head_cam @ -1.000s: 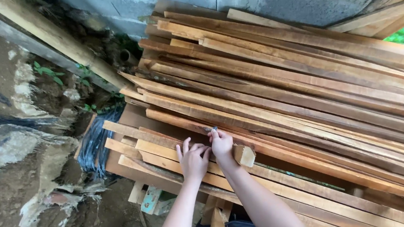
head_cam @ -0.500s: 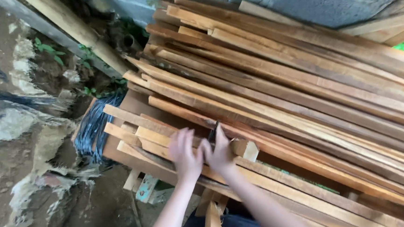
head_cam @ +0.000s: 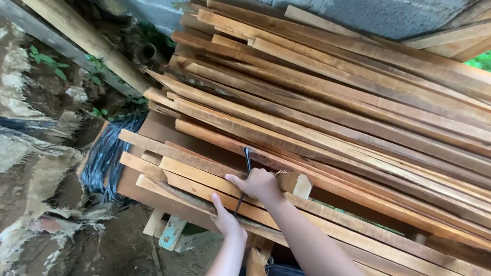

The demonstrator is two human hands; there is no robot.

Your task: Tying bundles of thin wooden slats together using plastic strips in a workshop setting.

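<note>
My left hand (head_cam: 226,219) sits low at the plank stack (head_cam: 335,121) edge, thumb up, gripping a thin dark strap (head_cam: 243,181). My right hand (head_cam: 258,184) lies knuckles-up, closed over the strap on the front planks.

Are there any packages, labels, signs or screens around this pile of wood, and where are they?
No package, label, sign or screen shows clearly.
Nearest thing to one: a small pale-teal painted wooden piece, under the front-left edge of the plank stack, with faint marks too small to tell.
Dark bundle of black strands, left of the stack: not a package, no label visible.
</note>
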